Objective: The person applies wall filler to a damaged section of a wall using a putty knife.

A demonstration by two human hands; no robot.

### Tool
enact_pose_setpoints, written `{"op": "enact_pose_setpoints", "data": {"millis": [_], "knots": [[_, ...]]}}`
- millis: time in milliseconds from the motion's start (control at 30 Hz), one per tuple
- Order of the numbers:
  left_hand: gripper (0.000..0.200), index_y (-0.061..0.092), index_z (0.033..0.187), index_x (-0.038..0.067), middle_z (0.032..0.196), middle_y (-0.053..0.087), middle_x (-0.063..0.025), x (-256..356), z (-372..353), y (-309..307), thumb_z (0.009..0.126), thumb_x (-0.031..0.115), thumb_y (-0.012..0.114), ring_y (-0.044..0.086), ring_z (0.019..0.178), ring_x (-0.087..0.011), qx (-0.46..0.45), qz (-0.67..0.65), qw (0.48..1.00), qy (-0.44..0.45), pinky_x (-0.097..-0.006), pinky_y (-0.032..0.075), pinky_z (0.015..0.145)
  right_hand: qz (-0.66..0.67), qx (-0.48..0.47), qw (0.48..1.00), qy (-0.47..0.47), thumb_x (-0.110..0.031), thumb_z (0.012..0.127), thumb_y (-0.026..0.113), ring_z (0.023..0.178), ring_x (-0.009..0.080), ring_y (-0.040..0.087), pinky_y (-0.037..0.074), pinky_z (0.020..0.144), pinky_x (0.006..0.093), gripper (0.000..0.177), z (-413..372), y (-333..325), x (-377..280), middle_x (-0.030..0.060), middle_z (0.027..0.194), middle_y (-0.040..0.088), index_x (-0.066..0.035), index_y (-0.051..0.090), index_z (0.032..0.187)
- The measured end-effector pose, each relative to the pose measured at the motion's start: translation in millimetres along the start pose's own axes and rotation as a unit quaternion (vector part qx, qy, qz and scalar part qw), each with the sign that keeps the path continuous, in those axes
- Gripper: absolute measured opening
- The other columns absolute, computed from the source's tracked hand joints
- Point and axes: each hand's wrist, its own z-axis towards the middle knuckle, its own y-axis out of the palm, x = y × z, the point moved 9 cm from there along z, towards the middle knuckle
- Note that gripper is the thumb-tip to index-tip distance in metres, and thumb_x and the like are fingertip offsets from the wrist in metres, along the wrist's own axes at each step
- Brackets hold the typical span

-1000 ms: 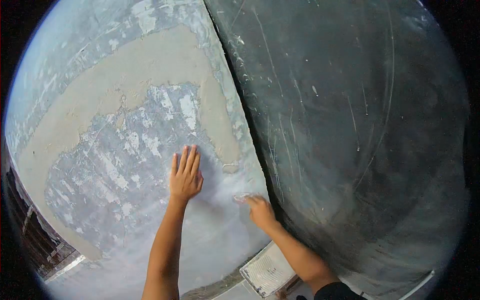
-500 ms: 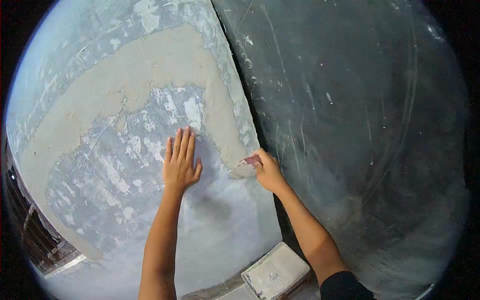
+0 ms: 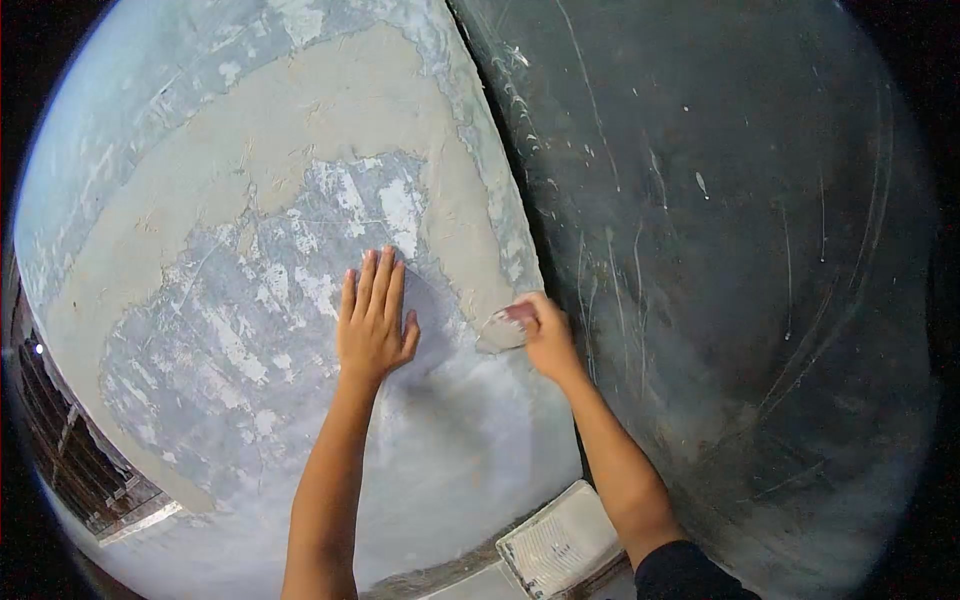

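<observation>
Since 1 second ago the right hand [image 3: 548,338] has climbed from lower on the wall [image 3: 200,330] to the edge of the beige plaster patch [image 3: 300,120]. Its fingers are curled around a small scraper [image 3: 502,329], whose smeared blade lies against the wall just left of the corner with the dark wall [image 3: 740,260]. Beside it, the left hand [image 3: 375,322] stays flat on the blue-grey paint, 4 fingers close together, thumb out. A ribbed tray [image 3: 560,545] sits below.
</observation>
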Motion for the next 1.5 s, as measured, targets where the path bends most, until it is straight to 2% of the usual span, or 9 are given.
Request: {"op": "enact_pose_setpoints", "data": {"millis": [200,467,633,800,967,1000,1167,1400,1500], "knots": [[0.068,0.038,0.138,0.0,0.149,0.033,-0.0143,0,-1,1,0.075,0.022,0.054,0.026,0.141,-0.031,0.008,0.001,1.0,0.002,-0.0485,0.017,0.115,0.069,0.127,0.987,0.076,0.009,0.084,0.046,0.096,0.0207,0.06,0.046,0.087,0.0328,0.031,2,-35,38,0.0104,0.099,0.062,-0.004,0.051,0.111],[0.065,0.041,0.137,0.0,0.149,0.034,-0.0131,1,0,0,0.077,0.024,0.053,0.029,0.14,-0.0295,0.003,0.012,1.0,-0.005,-0.0468,0.019,0.115,0.046,-0.002,0.996,0.076,0.01,0.081,0.047,0.095,0.0224,0.06,0.045,0.086,0.0338,0.03,-1,11,18,0.0102,0.098,0.061,-0.001,0.051,0.108],[0.062,0.042,0.135,0.001,0.148,0.036,-0.0141,0,-2,0,0.077,0.02,0.052,0.029,0.139,-0.0318,0.028,-0.011,1.0,0.001,-0.0491,0.02,0.114,0.09,0.158,0.977,0.11,0.007,0.082,0.045,0.094,0.0222,0.059,0.046,0.087,0.032,0.026,-7,-43,60,0.0093,0.096,0.059,0.0,0.052,0.106],[0.063,0.042,0.135,0.001,0.148,0.035,-0.0139,1,-2,-1,0.076,0.019,0.052,0.029,0.139,-0.0316,0.026,-0.011,1.0,0.002,-0.0492,0.02,0.114,0.089,0.006,0.991,0.1,0.008,0.085,0.047,0.099,0.0251,0.06,0.045,0.088,0.0358,0.025,-20,3,15,0.0129,0.099,0.061,-0.002,0.053,0.107],[0.063,0.042,0.135,0.001,0.148,0.035,-0.0137,0,-2,0,0.076,0.019,0.053,0.029,0.139,-0.0316,0.03,-0.01,1.0,0.003,-0.0492,0.021,0.114,0.078,0.157,0.98,0.095,0.003,0.083,0.05,0.093,0.0241,0.06,0.045,0.088,0.0356,0.024,-13,-39,65,0.012,0.098,0.061,-0.002,0.053,0.106],[0.063,0.042,0.135,0.001,0.148,0.035,-0.0136,0,-2,-1,0.076,0.019,0.053,0.029,0.139,-0.0318,0.031,-0.012,0.999,0.003,-0.0492,0.021,0.114,0.203,0.148,0.961,0.115,0.003,0.082,0.051,0.094,0.0253,0.059,0.044,0.09,0.0355,0.026,-13,-40,72,0.0118,0.099,0.061,-0.001,0.053,0.107],[0.063,0.041,0.136,0.001,0.148,0.035,-0.0135,1,-3,2,0.076,0.019,0.053,0.029,0.139,-0.0316,0.019,-0.015,1.0,-0.003,-0.0488,0.02,0.114,0.095,0.046,0.993,0.055,0.005,0.081,0.05,0.095,0.0248,0.059,0.045,0.089,0.036,0.03,-17,7,53,0.0114,0.1,0.061,-0.002,0.053,0.111],[0.062,0.042,0.136,0.001,0.149,0.035,-0.0129,1,-3,1,0.076,0.018,0.052,0.028,0.14,-0.0302,0.028,-0.014,1.0,-0.004,-0.0483,0.019,0.115,0.118,0.217,0.956,0.158,0.007,0.081,0.048,0.099,0.0246,0.058,0.044,0.09,0.0348,0.033,-24,-44,85,0.0115,0.103,0.06,-0.002,0.053,0.113],[0.062,0.042,0.135,0.001,0.149,0.035,-0.0126,0,-3,1,0.077,0.018,0.052,0.028,0.14,-0.0299,0.025,-0.017,1.0,-0.006,-0.0481,0.019,0.115,0.11,0.135,0.98,0.098,0.008,0.08,0.047,0.1,0.0246,0.058,0.044,0.091,0.035,0.035,-20,-17,47,0.0123,0.103,0.06,-0.002,0.053,0.113]]}}
